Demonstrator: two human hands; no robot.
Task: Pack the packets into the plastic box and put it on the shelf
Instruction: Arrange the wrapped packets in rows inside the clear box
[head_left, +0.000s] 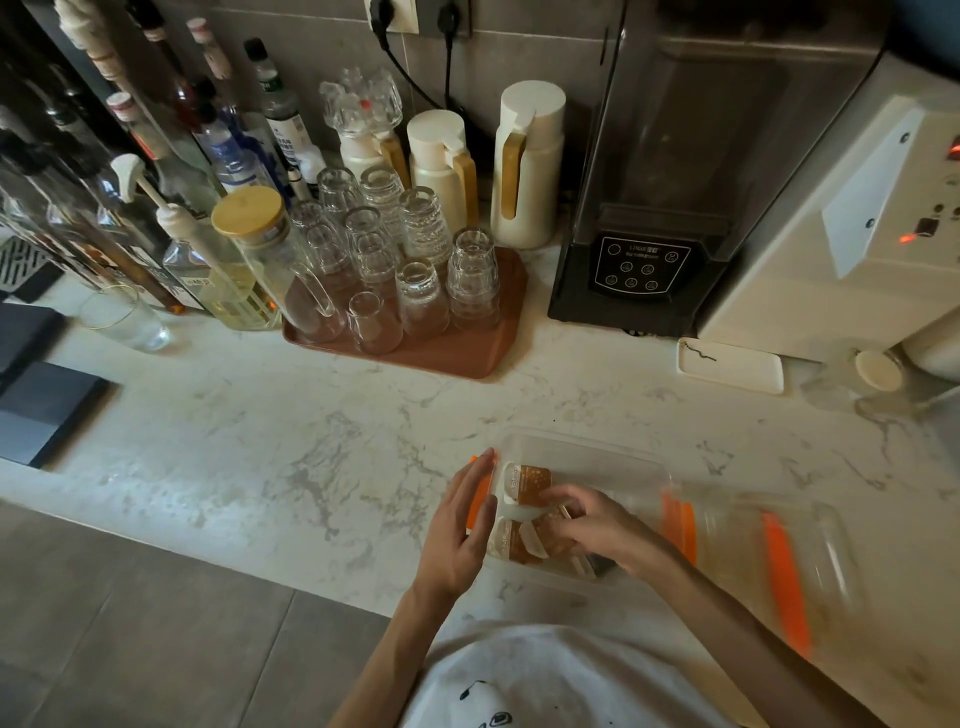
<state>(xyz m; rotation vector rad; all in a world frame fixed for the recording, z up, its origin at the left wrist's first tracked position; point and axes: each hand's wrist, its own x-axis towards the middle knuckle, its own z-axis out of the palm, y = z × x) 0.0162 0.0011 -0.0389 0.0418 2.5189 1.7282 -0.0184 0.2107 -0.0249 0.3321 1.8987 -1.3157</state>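
**Packets going into the box, both hands at work**

Packets (530, 484) are lying inside the clear box (587, 451), which is sitting on the marble tabletop (291, 441) near its front edge, just ahead of my white shirt (545, 675). I am seeing two brown-and-white packets side by side at the box's left end, one farther from me and one (511, 540) nearer.

My left hand (460, 535) is resting flat against the left outer wall of the box, fingers straight and pressed together, covering part of an orange latch (480, 493). My right hand (597, 525) is reaching down into the box with fingers curled, pinching at the nearer packet; the exact grip is blurred, so I cannot tell how firmly it is holding.

Just right of the box, a clear lid (769, 561) with orange clips is lying on the tabletop, smeared by motion blur.

Farther back, a brown tray (467, 353) is carrying upturned glasses (421, 301), with bottles (228, 150) to its left and cream jugs (530, 166) behind it. A black blender (644, 270) is standing right of the tray, beside a cream machine (831, 260). A small white dish (730, 366) is sitting in front of them.
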